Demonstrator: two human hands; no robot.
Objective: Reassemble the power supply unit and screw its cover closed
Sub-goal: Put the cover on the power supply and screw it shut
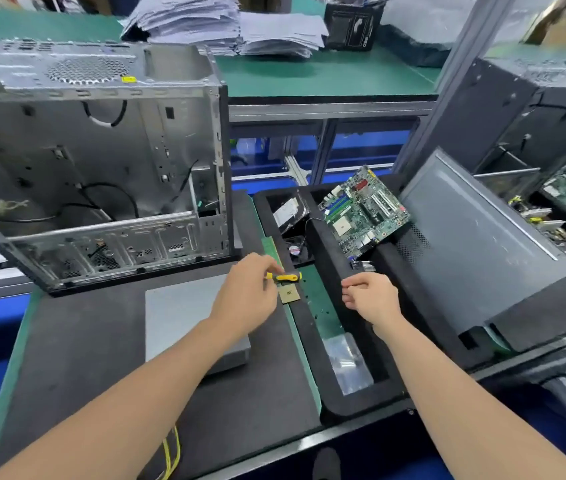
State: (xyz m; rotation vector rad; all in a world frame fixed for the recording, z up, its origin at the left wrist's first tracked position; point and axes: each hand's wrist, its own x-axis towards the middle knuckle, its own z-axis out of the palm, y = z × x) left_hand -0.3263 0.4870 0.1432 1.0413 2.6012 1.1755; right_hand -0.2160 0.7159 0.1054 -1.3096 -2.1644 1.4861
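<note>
The grey power supply unit (pixel 184 317) lies flat on the black mat in front of me, its cover on top and my left forearm crossing its right side. My left hand (pixel 246 292) grips a yellow and black screwdriver (pixel 286 277) just past the unit's far right corner. My right hand (pixel 371 296) hovers over the black foam tray (pixel 361 400) with its fingers curled together; whether it pinches a screw cannot be seen. Small dark screws (pixel 312 303) lie scattered on the green strip inside the tray.
An open computer case (pixel 101 161) stands at the back left. The tray also holds a CPU chip (pixel 290 294), a small fan (pixel 295 251), a motherboard (pixel 364 209) and a plastic bag (pixel 347 362). A grey side panel (pixel 475 237) leans at the right.
</note>
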